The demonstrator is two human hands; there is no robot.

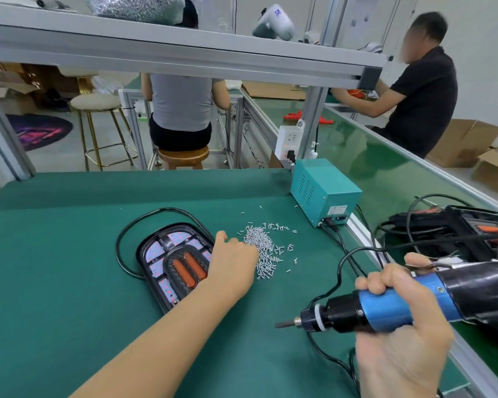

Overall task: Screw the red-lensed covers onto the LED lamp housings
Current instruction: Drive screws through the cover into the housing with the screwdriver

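Left hand point(232, 262) reaches into the screw pile point(263, 249) beside the lamp housing point(173, 261), grip hidden. Right hand point(400, 317) clutches the electric screwdriver point(385, 307); teal power box point(324, 191) sits beyond the pile.

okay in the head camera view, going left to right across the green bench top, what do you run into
Lamp → left hand → screws → blue box → screwdriver in the right hand.
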